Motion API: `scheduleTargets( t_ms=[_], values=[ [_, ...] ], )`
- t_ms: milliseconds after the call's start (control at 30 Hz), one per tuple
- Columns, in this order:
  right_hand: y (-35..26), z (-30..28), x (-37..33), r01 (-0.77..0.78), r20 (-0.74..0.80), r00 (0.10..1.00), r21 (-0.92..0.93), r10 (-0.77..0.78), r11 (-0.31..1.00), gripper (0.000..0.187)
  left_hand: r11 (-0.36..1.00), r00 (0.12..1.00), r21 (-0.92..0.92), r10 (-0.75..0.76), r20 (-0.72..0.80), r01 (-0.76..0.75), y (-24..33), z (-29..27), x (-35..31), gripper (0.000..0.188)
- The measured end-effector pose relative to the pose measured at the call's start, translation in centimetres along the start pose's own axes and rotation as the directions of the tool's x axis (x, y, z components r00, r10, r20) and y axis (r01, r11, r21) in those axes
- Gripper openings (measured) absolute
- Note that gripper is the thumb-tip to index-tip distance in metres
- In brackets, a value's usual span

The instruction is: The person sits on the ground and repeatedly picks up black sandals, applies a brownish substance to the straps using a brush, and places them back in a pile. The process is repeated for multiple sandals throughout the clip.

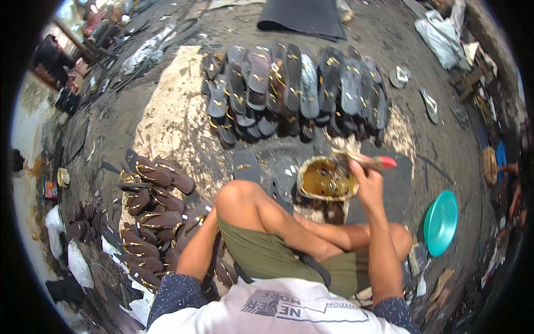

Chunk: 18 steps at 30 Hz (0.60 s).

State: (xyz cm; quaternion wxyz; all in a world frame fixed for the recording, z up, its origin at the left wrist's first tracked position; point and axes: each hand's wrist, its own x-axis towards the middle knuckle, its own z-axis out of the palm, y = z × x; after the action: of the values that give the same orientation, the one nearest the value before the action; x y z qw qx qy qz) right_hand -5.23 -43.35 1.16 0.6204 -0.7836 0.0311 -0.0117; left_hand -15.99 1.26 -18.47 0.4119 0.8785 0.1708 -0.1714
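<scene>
My right hand (368,186) is closed around a brush (379,162) with a red-tipped handle. Its bristle end is over the rim of an open tub (301,188) of yellow-brown liquid, in front of my crossed legs. My left forearm (199,247) runs up behind my raised left knee, which hides that hand. Just beyond the knee lies a dark sandal sole (246,166) with a small gold piece on it. Whether my left hand touches it cannot be seen. Brown sandals with gold-trimmed straps (158,219) are heaped to my left, close to that forearm.
Rows of dark flip-flops (293,78) stand packed together beyond the tub, on a stained pale sheet (167,111). A turquoise basin (441,224) sits to my right. Farther off are a black sheet (301,19), a white sack (440,39) and loose slippers (429,104).
</scene>
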Motion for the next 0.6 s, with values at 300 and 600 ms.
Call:
scheduleTargets(
  t_ms=[300, 600],
  values=[
    [6.0, 2.0, -0.9, 0.135, 0.166, 0.985, -0.61, -0.041, 0.781, 0.027, 0.518, 0.936, -0.826, -0.126, -0.329, -0.221, 5.8, -8.0, -9.1, 0.029],
    [1.0, -4.3, -1.8, 0.121, 0.039, 0.992, -0.062, -0.119, 0.991, 0.029, 0.941, 0.899, -0.081, 0.284, -0.335, -0.327, 14.1, -7.2, -19.3, 0.073]
  ],
)
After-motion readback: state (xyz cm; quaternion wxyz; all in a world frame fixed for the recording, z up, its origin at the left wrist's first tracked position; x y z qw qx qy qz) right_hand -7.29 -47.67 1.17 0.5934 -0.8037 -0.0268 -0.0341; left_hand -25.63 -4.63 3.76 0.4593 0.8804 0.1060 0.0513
